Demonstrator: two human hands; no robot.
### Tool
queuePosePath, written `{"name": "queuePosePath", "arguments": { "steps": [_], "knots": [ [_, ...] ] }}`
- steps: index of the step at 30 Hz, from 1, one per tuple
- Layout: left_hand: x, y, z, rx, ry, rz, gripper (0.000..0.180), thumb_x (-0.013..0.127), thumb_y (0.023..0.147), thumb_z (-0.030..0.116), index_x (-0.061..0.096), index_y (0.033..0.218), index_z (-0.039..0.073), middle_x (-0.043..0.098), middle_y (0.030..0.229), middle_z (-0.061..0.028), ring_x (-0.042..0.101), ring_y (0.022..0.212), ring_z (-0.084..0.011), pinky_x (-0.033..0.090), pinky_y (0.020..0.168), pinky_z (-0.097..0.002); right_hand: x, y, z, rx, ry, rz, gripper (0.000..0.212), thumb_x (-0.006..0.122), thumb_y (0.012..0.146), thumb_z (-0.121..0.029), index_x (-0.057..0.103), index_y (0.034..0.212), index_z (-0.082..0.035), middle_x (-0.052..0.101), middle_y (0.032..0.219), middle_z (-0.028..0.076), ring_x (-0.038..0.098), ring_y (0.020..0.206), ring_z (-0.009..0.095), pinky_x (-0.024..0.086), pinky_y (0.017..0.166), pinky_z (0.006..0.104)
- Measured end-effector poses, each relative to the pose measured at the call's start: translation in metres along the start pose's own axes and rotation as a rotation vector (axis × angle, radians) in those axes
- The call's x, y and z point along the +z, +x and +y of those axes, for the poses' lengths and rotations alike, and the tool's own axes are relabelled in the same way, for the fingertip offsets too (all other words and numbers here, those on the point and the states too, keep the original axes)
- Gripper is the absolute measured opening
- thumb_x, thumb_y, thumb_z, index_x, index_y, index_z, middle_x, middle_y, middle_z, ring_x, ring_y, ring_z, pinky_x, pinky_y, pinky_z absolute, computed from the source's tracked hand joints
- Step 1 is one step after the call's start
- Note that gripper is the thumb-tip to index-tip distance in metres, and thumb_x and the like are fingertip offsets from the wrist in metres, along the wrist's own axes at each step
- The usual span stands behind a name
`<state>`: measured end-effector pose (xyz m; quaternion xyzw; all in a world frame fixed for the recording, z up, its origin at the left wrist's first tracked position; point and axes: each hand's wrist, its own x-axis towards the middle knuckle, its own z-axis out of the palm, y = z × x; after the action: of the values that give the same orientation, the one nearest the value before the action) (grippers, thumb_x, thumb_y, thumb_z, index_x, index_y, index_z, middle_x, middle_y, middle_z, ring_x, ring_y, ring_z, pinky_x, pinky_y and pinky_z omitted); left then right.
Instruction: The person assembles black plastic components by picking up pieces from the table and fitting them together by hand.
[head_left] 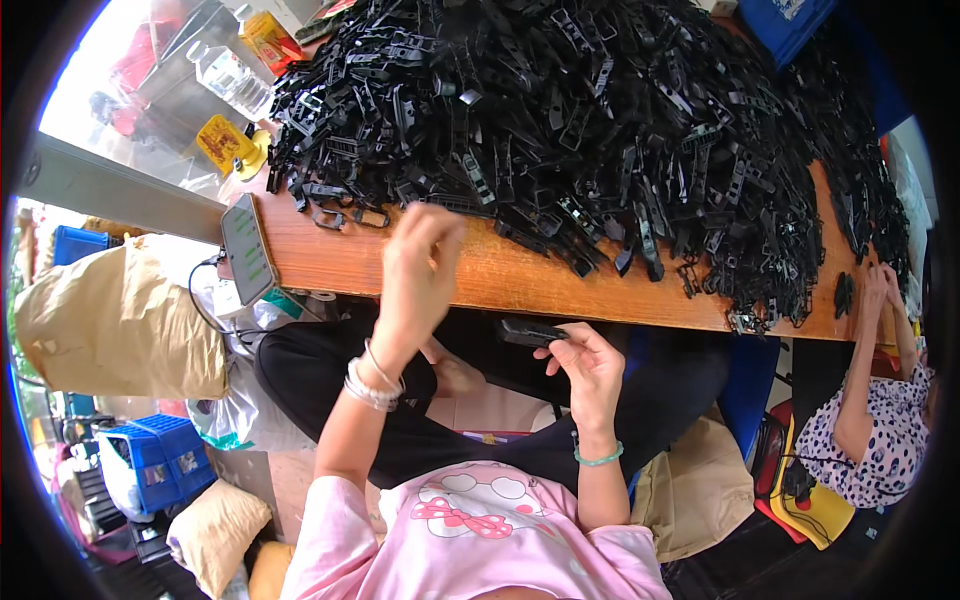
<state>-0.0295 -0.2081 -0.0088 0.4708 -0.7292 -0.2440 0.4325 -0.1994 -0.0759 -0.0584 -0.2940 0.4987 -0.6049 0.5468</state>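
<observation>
In front of the table edge, my right hand [590, 372] grips a small black plastic part [528, 332] between thumb and fingers, its long end pointing left. My left hand [420, 268] is raised over the front edge of the table, with white bracelets on its wrist. Its fingers are bent and smeared by motion, so whether anything is in them does not show. Beyond it, a large heap of black plastic parts [560, 120] covers most of the table [480, 265]. A few loose frame-shaped pieces [370, 217] lie just past my left fingers.
A phone [248, 250] leans at the table's left corner. Behind it stand a yellow holder [225, 145], a clear bottle [232, 80] and an orange drink bottle [268, 40]. Another person [870, 430] works at the right end. Blue crates [160, 462] and brown sacks [120, 315] sit left.
</observation>
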Motion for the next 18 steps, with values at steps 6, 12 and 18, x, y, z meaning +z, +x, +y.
{"name": "queuePosePath", "arguments": {
  "steps": [6, 12, 18],
  "knots": [
    [-0.002, 0.044, -0.036, 0.338, 0.391, 0.014, 0.022, 0.063, 0.076, -0.003, 0.066, 0.097, 0.001, 0.056, 0.091, -0.0091, 0.058, 0.077, -0.0243, 0.047, 0.067, -0.0324, 0.014, 0.006, 0.0, 0.022, -0.034, -0.125, 0.016, 0.063, 0.085, 0.002, 0.06, 0.099, 0.009, 0.061, 0.091, 0.009, 0.066, 0.075, 0.016, 0.051, 0.06, 0.0223],
    [0.011, 0.059, -0.03, 0.406, 0.522, -0.182, 0.024, 0.067, 0.07, 0.002, 0.065, 0.094, 0.002, 0.048, 0.091, -0.0095, 0.055, 0.085, -0.0249, 0.048, 0.069, -0.0348, 0.028, 0.021, -0.002, 0.0, -0.076, -0.137, 0.016, 0.063, 0.085, 0.002, 0.059, 0.099, 0.009, 0.063, 0.091, 0.01, 0.067, 0.075, 0.017, 0.055, 0.064, 0.0244],
    [0.001, 0.05, -0.012, 0.418, 0.603, -0.234, 0.026, 0.067, 0.069, 0.003, 0.062, 0.095, 0.002, 0.048, 0.095, -0.0096, 0.055, 0.089, -0.0257, 0.048, 0.07, -0.0356, 0.038, 0.042, -0.003, -0.093, -0.195, -0.045, 0.015, 0.063, 0.086, 0.0, 0.059, 0.097, 0.009, 0.065, 0.08, 0.011, 0.067, 0.069, 0.016, 0.054, 0.061, 0.0238]
  ]
}}
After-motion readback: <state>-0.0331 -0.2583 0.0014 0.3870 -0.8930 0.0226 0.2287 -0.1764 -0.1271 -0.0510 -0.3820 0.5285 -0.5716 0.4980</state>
